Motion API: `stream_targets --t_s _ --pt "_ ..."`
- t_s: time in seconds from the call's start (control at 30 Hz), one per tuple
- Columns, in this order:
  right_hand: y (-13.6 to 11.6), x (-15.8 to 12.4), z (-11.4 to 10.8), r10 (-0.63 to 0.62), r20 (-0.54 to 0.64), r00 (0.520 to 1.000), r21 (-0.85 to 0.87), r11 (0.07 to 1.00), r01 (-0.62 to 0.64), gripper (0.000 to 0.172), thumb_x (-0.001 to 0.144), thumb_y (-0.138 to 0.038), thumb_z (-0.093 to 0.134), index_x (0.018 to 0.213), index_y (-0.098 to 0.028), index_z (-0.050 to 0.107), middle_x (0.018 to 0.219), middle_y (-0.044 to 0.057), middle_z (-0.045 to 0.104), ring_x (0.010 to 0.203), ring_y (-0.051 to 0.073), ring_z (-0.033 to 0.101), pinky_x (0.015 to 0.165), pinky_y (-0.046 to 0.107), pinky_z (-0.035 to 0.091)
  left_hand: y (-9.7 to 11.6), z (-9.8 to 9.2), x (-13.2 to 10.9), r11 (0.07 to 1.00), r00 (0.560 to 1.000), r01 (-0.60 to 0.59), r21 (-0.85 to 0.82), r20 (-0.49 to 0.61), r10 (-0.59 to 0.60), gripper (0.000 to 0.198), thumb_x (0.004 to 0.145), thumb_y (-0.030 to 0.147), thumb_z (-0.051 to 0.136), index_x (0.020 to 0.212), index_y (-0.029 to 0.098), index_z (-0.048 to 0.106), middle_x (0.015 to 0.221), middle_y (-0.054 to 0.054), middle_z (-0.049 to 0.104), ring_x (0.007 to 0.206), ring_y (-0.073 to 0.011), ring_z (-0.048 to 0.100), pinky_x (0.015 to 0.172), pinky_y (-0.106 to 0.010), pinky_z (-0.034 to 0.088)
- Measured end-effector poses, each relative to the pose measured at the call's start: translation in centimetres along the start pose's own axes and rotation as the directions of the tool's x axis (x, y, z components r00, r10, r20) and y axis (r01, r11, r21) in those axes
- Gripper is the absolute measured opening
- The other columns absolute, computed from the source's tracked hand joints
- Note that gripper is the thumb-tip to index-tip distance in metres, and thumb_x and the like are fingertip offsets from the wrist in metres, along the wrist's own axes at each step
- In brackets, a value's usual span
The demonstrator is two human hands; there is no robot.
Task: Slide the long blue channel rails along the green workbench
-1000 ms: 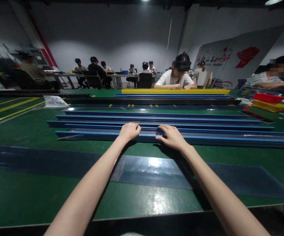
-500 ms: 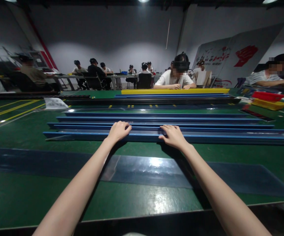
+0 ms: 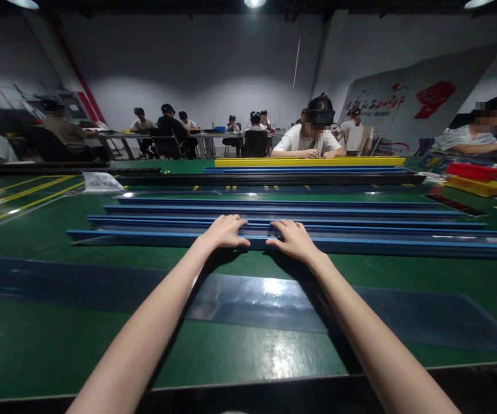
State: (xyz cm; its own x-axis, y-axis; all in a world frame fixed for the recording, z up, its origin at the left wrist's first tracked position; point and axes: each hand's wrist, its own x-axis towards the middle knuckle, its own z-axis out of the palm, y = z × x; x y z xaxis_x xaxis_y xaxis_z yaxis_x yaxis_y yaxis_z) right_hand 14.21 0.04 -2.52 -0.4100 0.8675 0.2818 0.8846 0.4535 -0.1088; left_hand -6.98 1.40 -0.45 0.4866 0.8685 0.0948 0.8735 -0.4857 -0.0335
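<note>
Both my arms reach forward over a green table (image 3: 37, 339). My left hand (image 3: 224, 231) and my right hand (image 3: 292, 239) sit side by side on the nearest long blue rail (image 3: 381, 246), which lies across the table from left to right. The fingers of each hand curl over the rail's top edge and grip it. A narrow gap separates the two hands. Several more blue rails (image 3: 274, 210) lie parallel just behind the one I hold.
A dark glossy sheet (image 3: 252, 296) lies flat between me and the rails. Farther back lie black and blue rails and a yellow one (image 3: 308, 161). Red (image 3: 472, 171) and yellow (image 3: 474, 185) trays stand at the right. A person (image 3: 308, 138) sits opposite; others work at distant tables.
The nearest blue rail has slid to the left. My left hand went left along it and came back, so the two hands now sit closer together.
</note>
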Motion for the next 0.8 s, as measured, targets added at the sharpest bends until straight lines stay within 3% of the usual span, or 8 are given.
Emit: stream_targets --t_s 0.37,0.5,0.6,0.8 --pt "6.1 -3.3 -0.8 -0.005 -0.037 0.999 -0.152 0.988 -0.001 0.051 0.083 -0.048 0.041 0.121 -0.015 0.049 0.124 0.012 0.053 0.111 0.025 0.047 0.09 0.038 0.033 -3.7 -0.7 -2.4 0.991 0.988 0.129 -0.034 0.088 -0.125 0.066 0.066 0.049 0.06 0.124 0.02 0.046 0.123 -0.009 0.05 0.112 -0.0272 0.047 0.09 -0.037 0.037" --pt "5.4 -3.0 -0.5 -0.036 -0.06 0.998 -0.197 0.98 0.024 0.049 0.083 -0.045 0.043 0.119 -0.013 0.05 0.122 0.013 0.054 0.109 0.024 0.049 0.087 0.035 0.034 -4.4 -0.7 -2.8 0.985 0.979 0.168 -0.051 0.127 -0.16 0.068 0.066 0.043 0.062 0.126 0.018 0.044 0.127 -0.011 0.046 0.115 -0.0273 0.044 0.092 -0.037 0.036" --pt "4.4 -2.5 -0.5 -0.065 -0.054 0.996 -0.243 0.969 0.05 0.047 0.083 -0.046 0.044 0.116 -0.013 0.052 0.12 0.014 0.056 0.106 0.025 0.051 0.086 0.036 0.033 -4.0 -0.8 -2.8 0.984 0.983 0.169 -0.046 0.084 -0.165 0.067 0.065 0.042 0.063 0.125 0.019 0.045 0.128 -0.01 0.044 0.117 -0.0282 0.041 0.093 -0.039 0.035" --pt "1.7 -1.4 -0.4 -0.061 -0.039 0.997 -0.264 0.963 0.049 0.046 0.082 -0.048 0.046 0.112 -0.014 0.054 0.116 0.014 0.058 0.103 0.025 0.051 0.084 0.037 0.03 -0.1 -0.8 -1.0 0.997 0.998 0.024 -0.076 0.051 -0.02 0.069 0.068 0.048 0.062 0.127 0.02 0.042 0.128 -0.01 0.046 0.116 -0.0266 0.041 0.094 -0.037 0.033"
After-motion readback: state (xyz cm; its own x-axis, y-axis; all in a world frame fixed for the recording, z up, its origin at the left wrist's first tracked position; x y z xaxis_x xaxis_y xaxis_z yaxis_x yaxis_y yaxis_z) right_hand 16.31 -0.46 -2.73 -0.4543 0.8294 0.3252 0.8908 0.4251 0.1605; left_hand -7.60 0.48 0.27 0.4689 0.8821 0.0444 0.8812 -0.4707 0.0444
